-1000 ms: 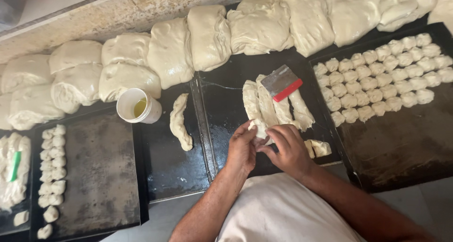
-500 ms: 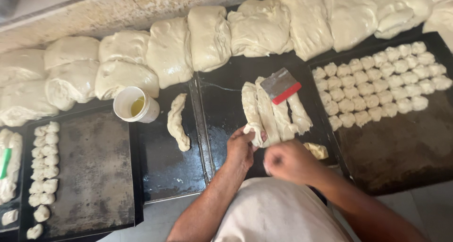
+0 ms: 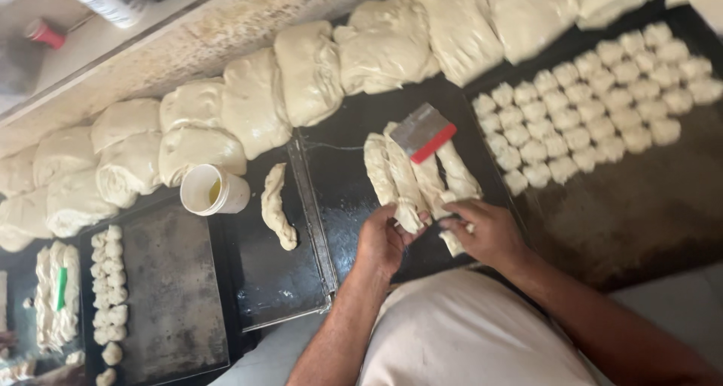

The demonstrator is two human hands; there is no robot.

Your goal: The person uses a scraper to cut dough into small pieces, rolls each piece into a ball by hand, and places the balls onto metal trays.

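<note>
Dough strip (image 3: 407, 194) between both hands (image 3: 440, 239)

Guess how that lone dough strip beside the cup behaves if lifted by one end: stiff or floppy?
Probably floppy: the dough strip lies in a wavy curve, so it would likely sag and stretch. Its glossy surface suggests oil, so perhaps slippery. The white cup beside it holds yellowish liquid.

dough strips (image 3: 410, 176): pale, soft ropes lying side by side lengthwise on the dark middle tray, their far ends tucking under a scraper blade.
near end of strips: being pinched at the tips, where both hands are meeting.
small dough piece (image 3: 453, 241): a pale lump sitting just beside the strips' near ends, partly hiding under the right hand.
</note>
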